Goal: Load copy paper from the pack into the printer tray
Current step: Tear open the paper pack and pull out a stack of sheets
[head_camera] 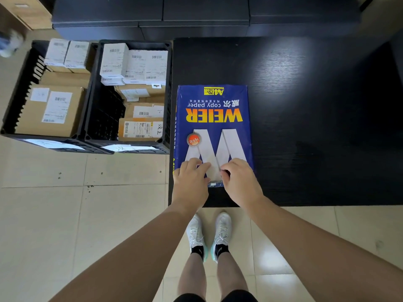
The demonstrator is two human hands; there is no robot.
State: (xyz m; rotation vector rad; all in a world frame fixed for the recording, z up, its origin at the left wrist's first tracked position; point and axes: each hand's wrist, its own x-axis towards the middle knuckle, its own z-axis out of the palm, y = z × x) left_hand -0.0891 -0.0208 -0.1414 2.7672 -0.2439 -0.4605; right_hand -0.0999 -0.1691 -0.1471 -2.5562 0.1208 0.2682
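A blue pack of copy paper (212,118) with yellow "WEIER" lettering lies flat on the low black table (305,118), near its left front corner. Both hands rest on the pack's near end. My left hand (190,182) lies on the near left corner with its fingers curled on the wrapper. My right hand (241,183) pinches the wrapper at the near edge, where a clear taped seam shows between the hands. No printer or tray is in view.
Two black plastic crates (91,118) filled with several cardboard boxes stand on the tiled floor left of the table. A dark cabinet (196,16) runs along the back. My feet in white shoes (208,234) stand at the table's front edge.
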